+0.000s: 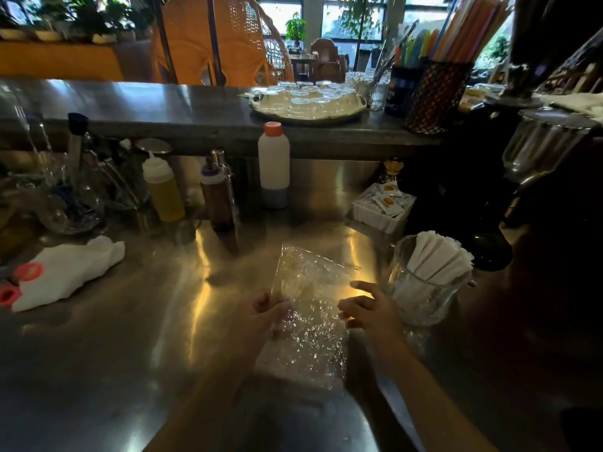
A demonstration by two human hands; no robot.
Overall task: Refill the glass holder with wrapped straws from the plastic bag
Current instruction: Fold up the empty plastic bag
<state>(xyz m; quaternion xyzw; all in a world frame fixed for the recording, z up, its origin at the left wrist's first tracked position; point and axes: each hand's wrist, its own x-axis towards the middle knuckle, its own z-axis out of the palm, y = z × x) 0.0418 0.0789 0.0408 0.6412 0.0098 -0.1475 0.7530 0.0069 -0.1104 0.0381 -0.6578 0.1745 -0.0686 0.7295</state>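
On the steel counter, past a crumpled white cloth and a yellow squeeze bottle, the left hand pinches the crinkled clear plastic bag, the right hand hovers with fingers spread, just beside the clear glass holder of white wrapped straws.

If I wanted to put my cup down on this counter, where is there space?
The counter is bare in front of the white cloth, left of the left hand and bag. There is another gap between the white bottle and the bag. It is crowded along the back left with bottles, and at right around the straw glass.
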